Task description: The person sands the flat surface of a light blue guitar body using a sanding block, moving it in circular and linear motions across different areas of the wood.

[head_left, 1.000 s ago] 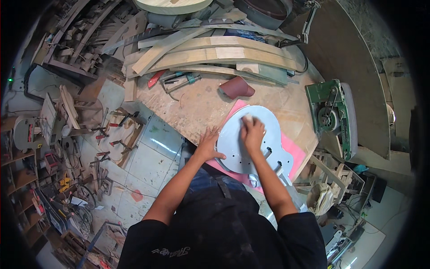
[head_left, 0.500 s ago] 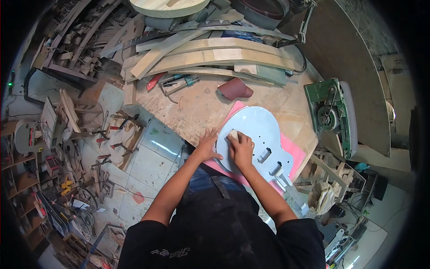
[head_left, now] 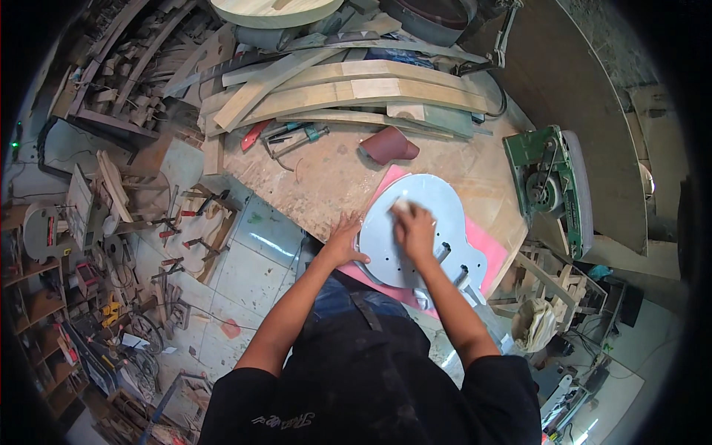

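Observation:
A pale blue-white electric guitar body (head_left: 381,248) lies flat on a pink sheet (head_left: 486,254) at the bench's near edge. Dark holes and cutouts show in its face. My left hand (head_left: 345,242) is open at the body's left edge, thumb and fingers spread against it. In the fingers of my right hand (head_left: 417,234) is a small pale block (head_left: 401,205), pressed on the upper middle of the face. Motion blurs these fingertips, and they partly hide the block. Behind the body stands a curled piece of brown-red sandpaper (head_left: 389,146).
Clamps (head_left: 297,141) and a red-handled tool (head_left: 255,136) lie on the bench (head_left: 311,196). Long curved wooden boards (head_left: 334,95) are stacked at the back. A green belt machine (head_left: 545,182) stands at the right, and a cloth sack (head_left: 532,326) below it.
My right hand has slid away from me and slightly right across the guitar body with the pale block. My left hand stays at the edge.

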